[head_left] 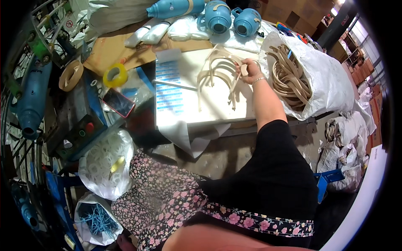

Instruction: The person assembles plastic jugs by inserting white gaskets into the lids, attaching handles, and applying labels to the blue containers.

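Note:
My right hand (250,71) is over the right part of a white board (188,119), its fingers closed on a beige plastic strap. Next to it, several curved beige straps (215,65) lie loosely on the board; some end in thin prongs. A sheet of blue-and-white stickers (168,94) covers the board's left side, with a thin metal strip (176,85) across it. Just right of my hand, a white sack (331,90) lies open, full of bundled beige straps (291,77). My left forearm shows at the bottom edge; its hand is out of the picture.
Blue flask bodies (217,19) stand and lie along the back. To the left are yellow tape (115,75), a phone (119,102) and a machine with a blue flask body (32,98). Below it hang bags of translucent rings (104,161) and blue plastic pieces (98,219).

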A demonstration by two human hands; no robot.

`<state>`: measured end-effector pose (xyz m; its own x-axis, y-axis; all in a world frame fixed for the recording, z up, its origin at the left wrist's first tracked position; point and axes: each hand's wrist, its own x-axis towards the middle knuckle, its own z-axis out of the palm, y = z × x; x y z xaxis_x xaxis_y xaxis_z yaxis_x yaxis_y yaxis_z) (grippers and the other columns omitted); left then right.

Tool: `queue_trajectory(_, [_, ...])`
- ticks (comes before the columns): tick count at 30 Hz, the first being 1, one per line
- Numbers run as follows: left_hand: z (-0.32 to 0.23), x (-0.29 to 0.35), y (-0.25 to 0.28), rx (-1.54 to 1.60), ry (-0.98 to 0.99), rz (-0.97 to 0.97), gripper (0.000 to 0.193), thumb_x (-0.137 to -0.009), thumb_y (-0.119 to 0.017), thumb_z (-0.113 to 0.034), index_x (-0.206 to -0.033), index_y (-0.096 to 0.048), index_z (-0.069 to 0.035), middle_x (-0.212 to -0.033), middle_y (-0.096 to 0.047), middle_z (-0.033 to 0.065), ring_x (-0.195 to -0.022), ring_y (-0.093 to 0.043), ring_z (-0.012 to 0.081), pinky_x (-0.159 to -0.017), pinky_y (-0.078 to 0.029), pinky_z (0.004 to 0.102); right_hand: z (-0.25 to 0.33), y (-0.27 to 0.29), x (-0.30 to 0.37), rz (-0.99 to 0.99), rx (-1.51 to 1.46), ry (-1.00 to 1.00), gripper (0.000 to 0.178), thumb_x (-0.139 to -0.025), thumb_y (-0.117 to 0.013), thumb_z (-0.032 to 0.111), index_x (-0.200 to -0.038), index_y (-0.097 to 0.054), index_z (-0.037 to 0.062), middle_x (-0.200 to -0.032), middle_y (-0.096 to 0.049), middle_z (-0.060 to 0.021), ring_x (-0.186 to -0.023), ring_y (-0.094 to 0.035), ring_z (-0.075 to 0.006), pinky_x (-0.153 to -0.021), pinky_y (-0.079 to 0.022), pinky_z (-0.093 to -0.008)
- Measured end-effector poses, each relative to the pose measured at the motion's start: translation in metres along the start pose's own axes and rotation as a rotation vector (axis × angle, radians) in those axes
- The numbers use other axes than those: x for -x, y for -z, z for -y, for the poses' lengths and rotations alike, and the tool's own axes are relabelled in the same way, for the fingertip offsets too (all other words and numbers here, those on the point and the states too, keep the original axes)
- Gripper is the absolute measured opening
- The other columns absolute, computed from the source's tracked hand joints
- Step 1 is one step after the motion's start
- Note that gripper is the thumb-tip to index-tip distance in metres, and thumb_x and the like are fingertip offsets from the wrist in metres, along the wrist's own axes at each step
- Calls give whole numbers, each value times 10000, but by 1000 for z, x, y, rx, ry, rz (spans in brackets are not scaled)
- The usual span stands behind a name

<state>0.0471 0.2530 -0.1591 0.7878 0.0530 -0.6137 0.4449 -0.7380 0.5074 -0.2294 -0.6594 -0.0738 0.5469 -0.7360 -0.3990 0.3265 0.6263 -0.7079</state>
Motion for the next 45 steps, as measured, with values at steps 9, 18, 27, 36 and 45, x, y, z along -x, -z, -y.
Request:
queue_trajectory(9, [-43, 23, -6, -330, -299, -221, 383, -984, -416, -274, -1187, -578, 8, -1182, -593, 222, -1120, -533, 355, -953, -406, 423, 36, -117, 32, -108, 218, 41, 183, -817, -508, 94, -955, -525, -25, -740, -537, -84, -571, -566, -198, -596, -543, -345])
queue_trajectory(18, [31, -26, 9, -487, -462, -210, 368, -966, -447, -278, -1180, -579, -9, -1231, -557, 193, -1105, -526, 333, -940, -416, 388, 54, -139, 43, 413, 121, 318, 164, -858, -655, 104, -955, -548, 26, -788, -577, -30, -577, -547, -141, -587, -512, -290])
queue_trajectory(27, [21, -23, 2, -307, -363, -182, 337, -954, -463, -263, -1142, -578, -8, -1169, -556, 163, -1039, -514, 295, -895, -416, 366, 10, -14, -10, -391, 842, 24, 134, -814, -614, 101, -878, -598, -16, -670, -608, -105, -554, -621, -223, -526, -543, -320])
queue_trajectory(36, [16, -24, 0, -220, -328, -150, 307, -943, -478, -247, -1105, -577, -7, -1107, -555, 133, -972, -503, 256, -849, -416, 344, -1, -18, 17, -632, 1659, 240, 556, -750, -652, 318, -1216, -563, 28, -1139, -638, -213, -1068, -616, -355, -929, -468, -391])
queue_trajectory(45, [10, -32, -5, -144, -314, -106, 277, -931, -493, -232, -1067, -577, -5, -1046, -554, 103, -906, -492, 218, -804, -416, 322, -27, -11, 76, -695, 1724, 424, 651, -737, -660, 421, -1248, -528, 40, -1140, -629, -220, -1097, -586, -371, -915, -458, -478])
